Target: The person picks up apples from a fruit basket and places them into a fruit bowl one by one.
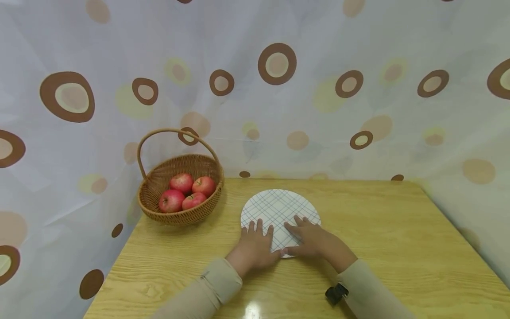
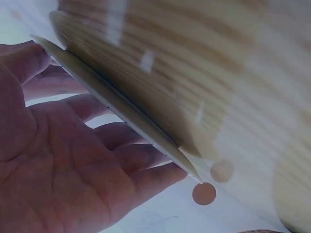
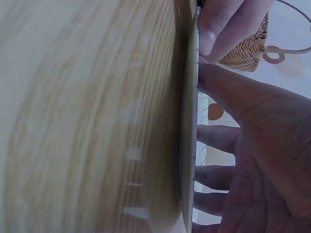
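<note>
A round white plate (image 1: pixel 280 204) with a blue crossed-line pattern lies face up on the wooden table. On its near left part rests my left hand (image 1: pixel 256 249), fingers spread and pointing away from me. My right hand (image 1: pixel 312 239) lies on the near right part, its fingers also spread. At the near rim the two thumbs come together. The left wrist view shows the left fingertips against the upper side of the plate (image 2: pixel 114 103), palm raised off it. In the right wrist view, straight right fingers touch the plate (image 3: pixel 188 141) the same way.
A wicker basket (image 1: pixel 201 215) with a tall handle stands at the table's back left, with several red apples (image 1: pixel 182 182) inside. Behind the wooden table (image 1: pixel 374 221) hangs a white curtain (image 1: pixel 311 110) with brown dots, which also runs along both sides.
</note>
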`<state>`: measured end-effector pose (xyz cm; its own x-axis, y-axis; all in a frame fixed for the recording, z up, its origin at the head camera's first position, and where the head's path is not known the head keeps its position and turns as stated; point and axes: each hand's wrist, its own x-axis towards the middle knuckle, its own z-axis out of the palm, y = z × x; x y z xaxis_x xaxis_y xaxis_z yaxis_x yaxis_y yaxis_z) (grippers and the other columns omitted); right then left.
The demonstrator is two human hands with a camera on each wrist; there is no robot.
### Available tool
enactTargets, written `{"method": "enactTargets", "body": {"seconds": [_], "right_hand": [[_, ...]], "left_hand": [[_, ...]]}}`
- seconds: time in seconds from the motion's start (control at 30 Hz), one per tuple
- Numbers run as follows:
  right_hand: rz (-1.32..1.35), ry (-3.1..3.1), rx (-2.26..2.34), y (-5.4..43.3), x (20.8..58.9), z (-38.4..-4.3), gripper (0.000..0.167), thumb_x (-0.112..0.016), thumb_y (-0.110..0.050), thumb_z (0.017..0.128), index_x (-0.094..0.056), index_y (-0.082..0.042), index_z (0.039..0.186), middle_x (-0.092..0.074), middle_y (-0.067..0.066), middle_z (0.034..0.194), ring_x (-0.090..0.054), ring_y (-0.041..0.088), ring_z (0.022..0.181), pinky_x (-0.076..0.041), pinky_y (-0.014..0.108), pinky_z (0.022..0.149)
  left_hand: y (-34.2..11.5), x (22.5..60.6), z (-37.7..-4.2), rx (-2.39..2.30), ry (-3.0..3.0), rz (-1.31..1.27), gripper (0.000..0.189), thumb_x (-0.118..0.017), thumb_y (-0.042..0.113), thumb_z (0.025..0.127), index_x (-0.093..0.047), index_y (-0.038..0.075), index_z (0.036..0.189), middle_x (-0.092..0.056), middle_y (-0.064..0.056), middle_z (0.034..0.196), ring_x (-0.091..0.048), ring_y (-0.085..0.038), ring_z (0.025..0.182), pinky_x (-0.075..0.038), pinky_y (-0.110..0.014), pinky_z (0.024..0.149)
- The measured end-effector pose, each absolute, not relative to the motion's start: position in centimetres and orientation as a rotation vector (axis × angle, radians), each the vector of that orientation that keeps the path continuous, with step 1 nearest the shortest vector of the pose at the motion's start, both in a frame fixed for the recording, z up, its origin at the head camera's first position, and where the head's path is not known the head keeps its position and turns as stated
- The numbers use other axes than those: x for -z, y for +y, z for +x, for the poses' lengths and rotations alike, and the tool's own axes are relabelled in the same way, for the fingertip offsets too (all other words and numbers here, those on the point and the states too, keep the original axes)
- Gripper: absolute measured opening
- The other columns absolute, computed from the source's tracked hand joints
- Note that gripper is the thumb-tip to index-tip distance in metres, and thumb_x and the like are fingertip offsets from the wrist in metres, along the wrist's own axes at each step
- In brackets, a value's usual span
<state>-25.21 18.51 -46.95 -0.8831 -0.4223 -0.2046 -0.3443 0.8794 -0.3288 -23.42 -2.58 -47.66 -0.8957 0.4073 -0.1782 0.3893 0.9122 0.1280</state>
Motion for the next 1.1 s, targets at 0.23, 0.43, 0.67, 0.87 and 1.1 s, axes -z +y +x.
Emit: {"method": "enactTargets", "body": {"seconds": [0.23, 0.43, 0.67, 0.87, 1.1], "right_hand": [[-0.58, 2.776, 0.422, 19.6, 47.1, -24.4, 0.088, -0.075, -0.062, 0.092, -0.049, -0.012, 0.16, -0.029, 0.033, 0.169, -0.026, 0.06, 0.155, -0.031, 0.082, 0.115], [-0.615, 2.786, 0.424, 20.7, 47.0, -23.8, 0.087, -0.076, -0.06, 0.092, -0.05, -0.011, 0.159, -0.031, 0.036, 0.166, -0.028, 0.064, 0.152, -0.031, 0.085, 0.112], [-0.599, 2.802, 0.416, 21.5, 47.1, -22.4, 0.086, -0.075, -0.06, 0.093, -0.051, -0.01, 0.159, -0.033, 0.037, 0.165, -0.03, 0.065, 0.15, -0.032, 0.084, 0.112], [-0.592, 2.832, 0.391, 22.2, 47.3, -21.7, 0.087, -0.074, -0.064, 0.091, -0.053, -0.011, 0.158, -0.034, 0.037, 0.164, -0.032, 0.066, 0.148, -0.033, 0.086, 0.108], [-0.615, 2.846, 0.394, 22.6, 47.4, -21.2, 0.086, -0.076, -0.062, 0.091, -0.054, -0.01, 0.156, -0.036, 0.039, 0.163, -0.034, 0.068, 0.147, -0.036, 0.086, 0.107]], "left_hand": [[-1.5, 47.4, -22.7, -0.119, 2.868, 0.62, 0.087, -0.041, 0.072, 0.105, -0.042, 0.007, 0.163, -0.032, -0.031, 0.168, -0.032, -0.053, 0.156, -0.033, -0.066, 0.125], [-0.4, 47.2, -22.1, -0.104, 2.851, 0.619, 0.089, -0.039, 0.074, 0.104, -0.041, 0.008, 0.164, -0.032, -0.03, 0.169, -0.032, -0.052, 0.157, -0.032, -0.065, 0.126], [0.4, 47.2, -21.3, -0.095, 2.824, 0.633, 0.089, -0.04, 0.074, 0.104, -0.041, 0.008, 0.164, -0.031, -0.031, 0.169, -0.031, -0.051, 0.157, -0.032, -0.065, 0.126], [1.0, 47.1, -20.7, -0.093, 2.818, 0.644, 0.09, -0.039, 0.075, 0.103, -0.039, 0.009, 0.165, -0.031, -0.03, 0.169, -0.03, -0.052, 0.157, -0.032, -0.065, 0.126], [1.5, 47.1, -20.2, -0.067, 2.816, 0.642, 0.089, -0.038, 0.075, 0.104, -0.04, 0.01, 0.165, -0.031, -0.029, 0.17, -0.03, -0.051, 0.158, -0.032, -0.065, 0.126]]}}
